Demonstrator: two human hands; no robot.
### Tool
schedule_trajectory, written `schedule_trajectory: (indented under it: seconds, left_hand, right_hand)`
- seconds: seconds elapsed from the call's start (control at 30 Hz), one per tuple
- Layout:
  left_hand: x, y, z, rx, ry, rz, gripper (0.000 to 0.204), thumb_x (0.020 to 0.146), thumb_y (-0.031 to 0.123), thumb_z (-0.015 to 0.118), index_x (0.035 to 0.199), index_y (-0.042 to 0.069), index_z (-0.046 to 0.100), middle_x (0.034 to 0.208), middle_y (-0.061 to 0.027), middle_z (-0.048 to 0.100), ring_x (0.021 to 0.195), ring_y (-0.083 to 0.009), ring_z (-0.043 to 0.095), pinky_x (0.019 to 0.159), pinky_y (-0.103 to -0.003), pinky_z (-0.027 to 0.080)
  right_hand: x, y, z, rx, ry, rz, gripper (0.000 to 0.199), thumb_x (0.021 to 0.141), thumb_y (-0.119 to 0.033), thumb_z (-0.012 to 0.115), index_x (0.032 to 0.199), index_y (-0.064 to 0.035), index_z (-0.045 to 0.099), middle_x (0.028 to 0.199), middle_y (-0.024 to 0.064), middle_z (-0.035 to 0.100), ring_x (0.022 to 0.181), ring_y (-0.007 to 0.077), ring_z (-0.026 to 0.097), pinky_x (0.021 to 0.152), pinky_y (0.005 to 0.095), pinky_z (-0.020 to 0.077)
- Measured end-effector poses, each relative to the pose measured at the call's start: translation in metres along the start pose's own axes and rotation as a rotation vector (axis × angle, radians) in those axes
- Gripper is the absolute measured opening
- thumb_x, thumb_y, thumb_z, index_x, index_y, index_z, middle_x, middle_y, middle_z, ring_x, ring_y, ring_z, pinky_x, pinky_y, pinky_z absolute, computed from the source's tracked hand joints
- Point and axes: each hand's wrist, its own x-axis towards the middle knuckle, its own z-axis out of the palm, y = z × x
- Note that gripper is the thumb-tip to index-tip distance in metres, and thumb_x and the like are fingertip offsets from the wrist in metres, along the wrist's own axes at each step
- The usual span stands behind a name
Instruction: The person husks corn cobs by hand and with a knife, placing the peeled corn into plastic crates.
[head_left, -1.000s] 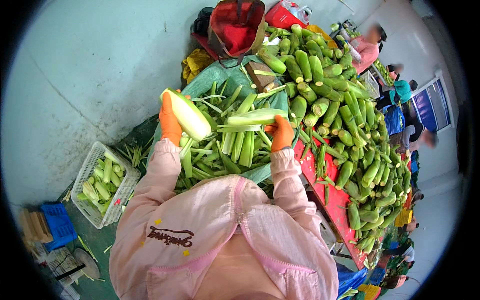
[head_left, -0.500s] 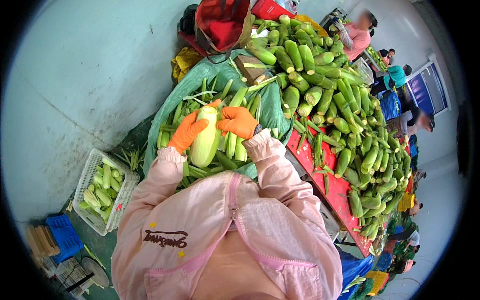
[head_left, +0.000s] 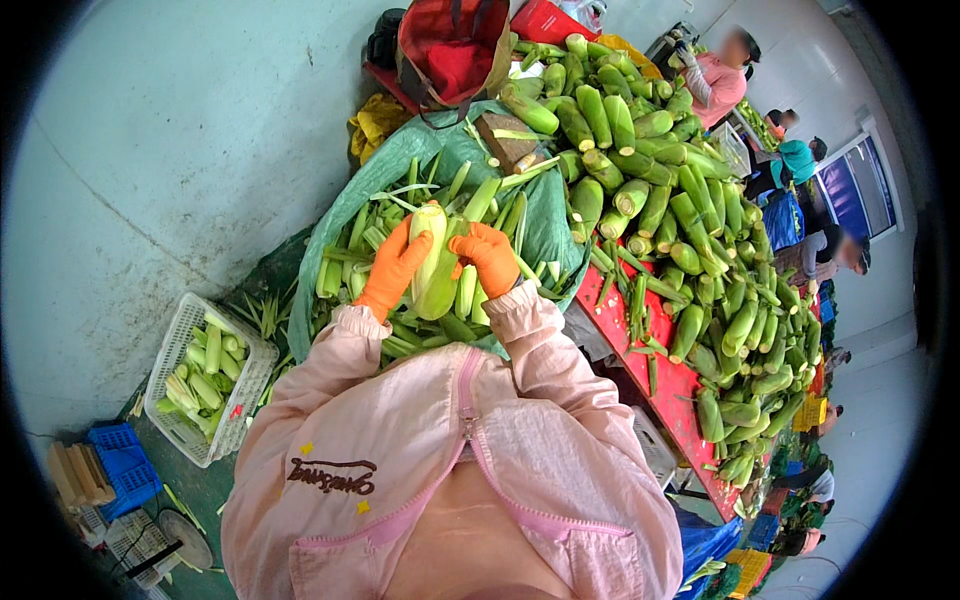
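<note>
An ear of corn (head_left: 425,255) in pale green husk stands tilted before my chest, its cut end upward. My left hand (head_left: 396,268), in an orange glove, is wrapped round its left side. In a matching glove, my right hand (head_left: 488,258) pinches a greener husk leaf (head_left: 452,240) that stands away from the ear's right side. Beneath both hands is a green sack (head_left: 330,225) lined with loose husks and stalk pieces (head_left: 465,295). The fingertips behind the ear are hidden.
To the right, a large heap of unpeeled corn (head_left: 660,180) covers a red table (head_left: 640,340). A white basket (head_left: 165,375) of peeled ears stands on the floor at left. A brown block (head_left: 508,140) and a red-lined bag (head_left: 455,60) sit beyond the sack. Other people work at far right.
My right hand has drawn a husk leaf away from the ear, moving slightly right and down. The ear has turned a little in my left hand, and its paler inner husk shows more.
</note>
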Motion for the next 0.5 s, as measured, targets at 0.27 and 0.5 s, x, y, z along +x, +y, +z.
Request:
schedule_trajectory:
  seconds: [0.27, 0.5]
  left_hand:
    - [0.001, -0.018, -0.005, 0.299, -0.078, 0.080, 0.058, 0.089, 0.011, 0.066, 0.142, 0.003, 0.044, 0.129, -0.0049, 0.056, 0.115, -0.0124, 0.051, 0.100, -0.029, 0.040]
    - [0.003, -0.006, -0.014, -0.143, -0.196, -0.044, 0.062, 0.089, 0.008, 0.062, 0.145, 0.001, 0.037, 0.132, -0.0075, 0.055, 0.118, -0.0161, 0.052, 0.105, -0.030, 0.038]
  right_hand:
    - [-0.001, -0.014, 0.002, -0.978, -0.037, -0.081, 0.029, 0.087, -0.025, 0.062, 0.075, 0.0013, 0.064, 0.059, 0.0070, 0.060, 0.052, 0.0156, 0.059, 0.051, 0.0304, 0.0450]
    - [-0.012, -0.011, -0.001, -0.074, -0.047, -0.020, 0.022, 0.086, -0.017, 0.060, 0.077, 0.0028, 0.063, 0.074, 0.0089, 0.062, 0.054, 0.0205, 0.059, 0.055, 0.0293, 0.0483]
